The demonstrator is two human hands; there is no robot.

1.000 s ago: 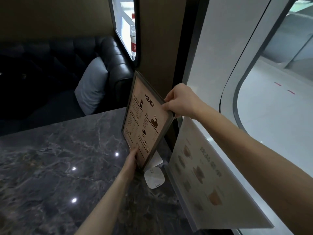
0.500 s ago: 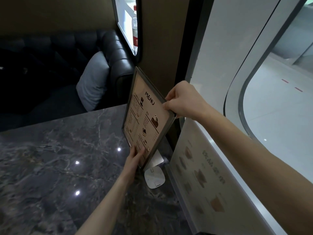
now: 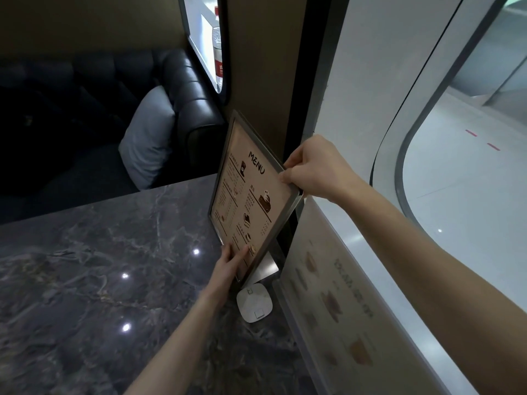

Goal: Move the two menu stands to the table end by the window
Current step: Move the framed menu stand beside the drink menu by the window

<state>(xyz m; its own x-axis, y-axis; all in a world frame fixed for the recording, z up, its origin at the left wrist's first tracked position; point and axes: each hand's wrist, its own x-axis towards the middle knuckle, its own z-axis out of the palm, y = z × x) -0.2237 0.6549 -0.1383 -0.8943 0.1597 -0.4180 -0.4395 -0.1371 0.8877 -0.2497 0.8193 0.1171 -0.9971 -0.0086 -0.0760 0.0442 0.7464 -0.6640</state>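
Little has changed: both hands keep their grip on the framed menu (image 3: 248,201), right hand (image 3: 310,169) pinching its top, left hand (image 3: 232,262) its foot, tilted over the counter's (image 3: 85,280) far right end, beside the second menu (image 3: 328,295) by the window (image 3: 467,195)

Your right hand (image 3: 310,169) pinches the top edge of the framed menu stand (image 3: 248,195), and your left hand (image 3: 232,262) holds its bottom corner. The stand is tilted above the dark marble table (image 3: 85,280), near a white square device (image 3: 254,305). A second menu stand (image 3: 336,303) leans beside the window wall.
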